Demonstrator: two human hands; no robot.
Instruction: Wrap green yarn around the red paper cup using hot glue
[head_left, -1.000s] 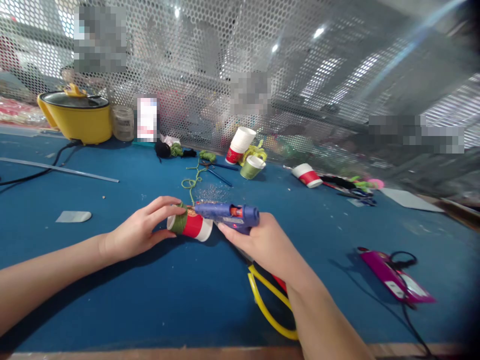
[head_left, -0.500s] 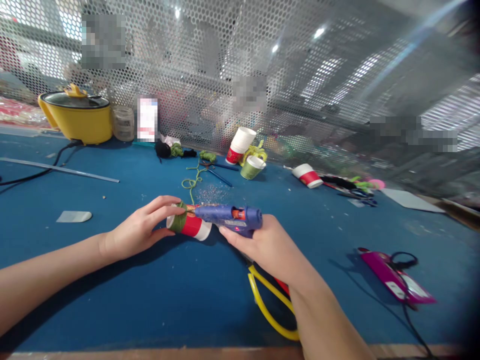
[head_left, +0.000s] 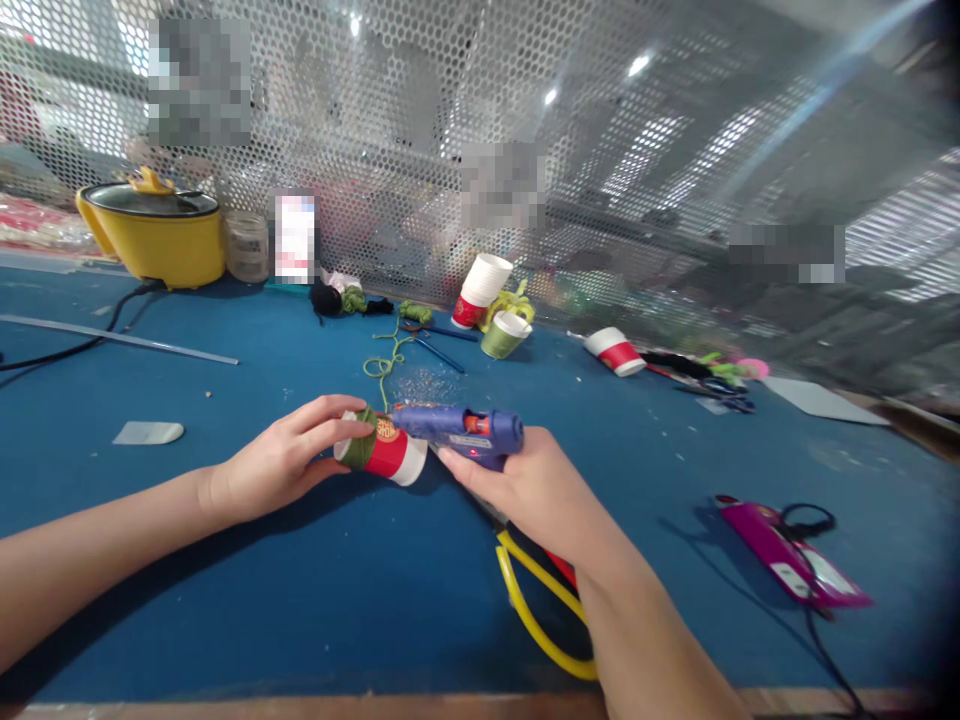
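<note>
My left hand (head_left: 289, 458) is closed round the base end of a red and white paper cup (head_left: 401, 460), which lies on its side. Green yarn (head_left: 360, 447) is wound round that end, and a loose strand runs from it up the table. In my right hand (head_left: 517, 485) is a blue hot glue gun (head_left: 450, 427), its nozzle pointing left just over the cup; whether the tip touches the yarn I cannot tell. Under my right wrist lie scissors with yellow handles (head_left: 525, 600), partly hidden by the arm.
A stack of paper cups (head_left: 484, 285) and a green yarn-wrapped cup (head_left: 506, 335) stand at the back. Another cup (head_left: 616, 352) lies to their right. A yellow electric pot (head_left: 161, 245) is back left, a purple packet (head_left: 795, 560) with a black cord at right.
The cup has turned slightly in my left hand, bringing its gold print into view. The glue gun's nozzle has shifted a little up and right, off the yarn's earlier spot.
</note>
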